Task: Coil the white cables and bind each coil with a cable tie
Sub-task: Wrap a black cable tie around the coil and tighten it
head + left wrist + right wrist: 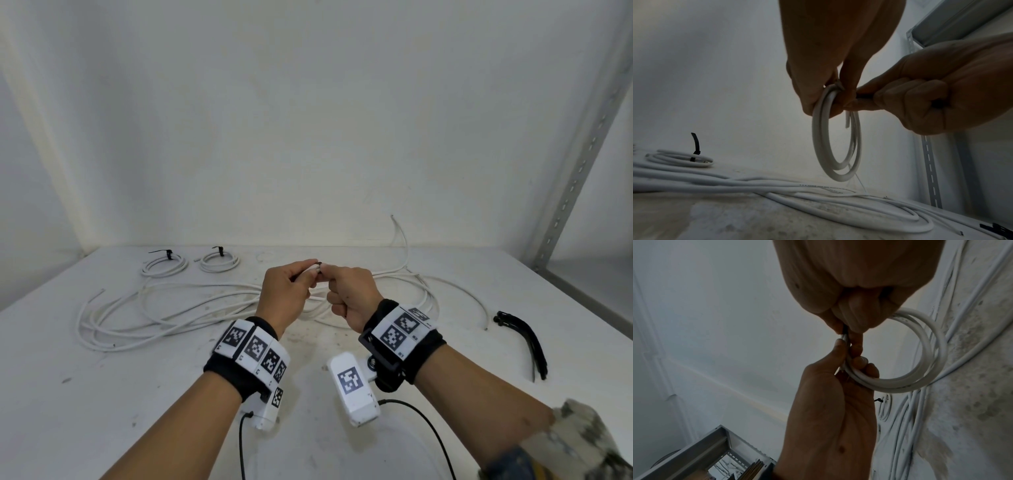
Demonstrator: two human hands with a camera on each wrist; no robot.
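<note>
Currently my left hand (286,291) pinches the top of the white coil (835,142), fingers curled round its strands; the loop hangs below my fingers. My right hand (352,296), touching the left's fingertips, is fisted round a black cable tie (863,97) at the coil's top. Tie mostly hidden in my fist. Loose cables (178,308) lie beneath both hands, spare ties (524,337) well right of my right hand.
</note>
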